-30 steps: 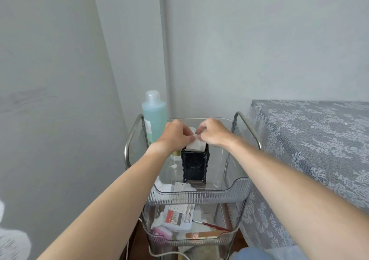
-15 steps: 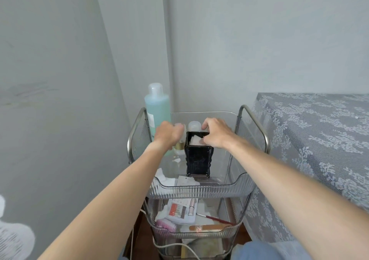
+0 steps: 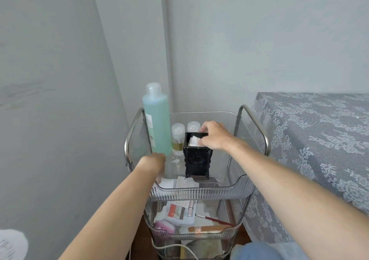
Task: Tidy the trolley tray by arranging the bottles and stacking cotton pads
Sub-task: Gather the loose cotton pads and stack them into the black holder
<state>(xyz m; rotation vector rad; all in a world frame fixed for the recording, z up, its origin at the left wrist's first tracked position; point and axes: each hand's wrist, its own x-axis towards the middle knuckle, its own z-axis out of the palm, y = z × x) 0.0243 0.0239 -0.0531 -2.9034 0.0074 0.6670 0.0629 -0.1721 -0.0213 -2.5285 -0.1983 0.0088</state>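
Pressing cotton pads [image 3: 194, 140] into the black holder [image 3: 197, 161], your right hand [image 3: 214, 137] pinches them; your left hand [image 3: 154, 161], grip unclear, sits below the bottles

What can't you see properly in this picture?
- Left hand fingers: curled downward out of sight, head view.
- Cotton pads in the black holder: its walls hide the stack.
- Second small bottle: holder covers its body.
- Tall blue bottle label: too blurred.
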